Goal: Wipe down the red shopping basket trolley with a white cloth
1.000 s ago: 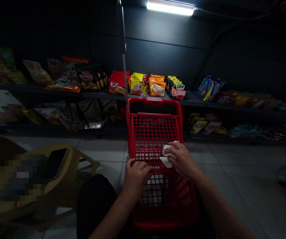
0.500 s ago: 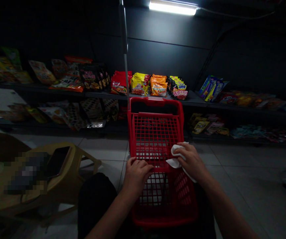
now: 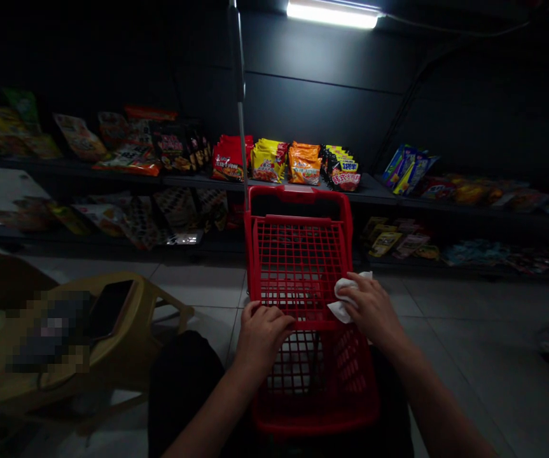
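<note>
A red plastic shopping basket [image 3: 303, 273] with grid walls lies tipped in front of me, between my knees. A long metal pull handle [image 3: 238, 76] rises at its left side. My left hand [image 3: 265, 331] has its fingers curled over the basket's near edge, the thumb lying along it. In my right hand [image 3: 369, 312] is a crumpled white cloth or tissue [image 3: 345, 299], pinched against the basket's right side edge. The palm side of both hands is hidden.
At the left, a yellowish plastic stool [image 3: 126, 343] carries a phone [image 3: 111, 308] and a blurred-out item. Shelves [image 3: 374, 191] of bagged snacks and instant noodles [image 3: 305, 164] run behind the basket. A tube light [image 3: 334, 14] hangs above the tiled floor [image 3: 446, 369].
My right hand and the white cloth have shifted slightly to the right along the basket's side. My left hand and the basket have stayed in place.
</note>
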### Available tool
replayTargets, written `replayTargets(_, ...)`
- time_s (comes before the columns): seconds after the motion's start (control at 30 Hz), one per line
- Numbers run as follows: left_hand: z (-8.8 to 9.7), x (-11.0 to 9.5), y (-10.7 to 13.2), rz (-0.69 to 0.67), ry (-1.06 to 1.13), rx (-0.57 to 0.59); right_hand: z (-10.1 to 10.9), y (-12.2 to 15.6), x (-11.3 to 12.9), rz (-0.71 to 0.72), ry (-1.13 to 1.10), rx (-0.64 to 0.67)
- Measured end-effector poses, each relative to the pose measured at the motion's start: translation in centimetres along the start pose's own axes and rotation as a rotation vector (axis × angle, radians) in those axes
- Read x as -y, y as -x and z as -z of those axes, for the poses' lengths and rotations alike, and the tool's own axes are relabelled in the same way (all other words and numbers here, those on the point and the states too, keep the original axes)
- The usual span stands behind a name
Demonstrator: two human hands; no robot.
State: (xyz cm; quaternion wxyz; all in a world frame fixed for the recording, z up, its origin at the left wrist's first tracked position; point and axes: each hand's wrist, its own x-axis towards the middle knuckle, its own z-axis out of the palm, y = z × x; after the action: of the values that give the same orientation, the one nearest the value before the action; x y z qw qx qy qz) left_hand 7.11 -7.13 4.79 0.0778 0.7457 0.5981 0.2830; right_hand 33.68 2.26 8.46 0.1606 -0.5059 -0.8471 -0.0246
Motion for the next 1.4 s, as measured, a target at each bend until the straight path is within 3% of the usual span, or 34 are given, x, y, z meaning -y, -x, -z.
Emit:
replayTargets(0.2, -0.2, 0.2, 0.1, -0.014, 0.0, 0.001, -0.9, 0.7, 1.7, 0.026, 0.108, 0.084)
replayTargets(0.43, -0.3, 0.1, 0.2, -0.013, 0.025, -0.009, -0.7, 0.3, -0.7, -0.014, -0.059, -0.033)
replayTargets(0.53, -0.1, 0.1, 0.2, -0.011, 0.024, -0.009, -0.2, 0.4, -0.7, 0.008, 0.021, 0.028)
replayTargets(0.73, -0.1, 0.0, 0.2, -0.004, 0.019, 0.01, -0.1, -0.8, 0.4, -0.052, -0.11, -0.015)
replayTargets(0.97, -0.3, 0.1, 0.1, 0.009, -0.008, 0.017, -1.0, -1.8, 2.4, -0.051, 0.11, 0.091)
replayTargets(1.17, 0.0, -0.1, 0.3, -0.007, 0.019, 0.004, -1.2, -1.8, 2.3, -0.062, -0.05, -0.047)
replayTargets(1.4, 0.1, -0.1, 0.2, -0.012, 0.002, 0.011, -1.8, -1.7, 3.5, -0.03, 0.023, 0.038)
